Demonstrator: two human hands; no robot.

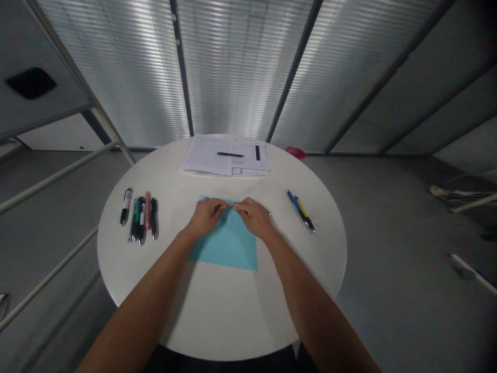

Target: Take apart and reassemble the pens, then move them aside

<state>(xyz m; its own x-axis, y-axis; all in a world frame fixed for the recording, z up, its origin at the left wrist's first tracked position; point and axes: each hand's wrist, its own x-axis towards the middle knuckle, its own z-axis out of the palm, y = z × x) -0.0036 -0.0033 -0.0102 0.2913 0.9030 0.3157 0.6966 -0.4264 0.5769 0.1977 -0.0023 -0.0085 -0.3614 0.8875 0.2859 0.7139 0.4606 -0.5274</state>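
Note:
My left hand (207, 213) and my right hand (253, 215) meet over the far part of a light blue sheet (225, 248) on the white round table (229, 311). Both have their fingers pinched, fingertips almost touching. Something small and dark shows at the left fingers, too little of it to name. What the right fingers pinch is hidden; a small silvery tip (269, 213) shows just beyond that hand, and I cannot tell whether it is held or lies on the table.
Several pens (140, 220) lie at the left, a white and black pen (126, 206) beside them. On the right are a blue pen (296, 203) and a yellow pen (302, 207). Papers (209, 155) bear a black pen (230, 154) at the back. A metal frame (58, 173) stands left.

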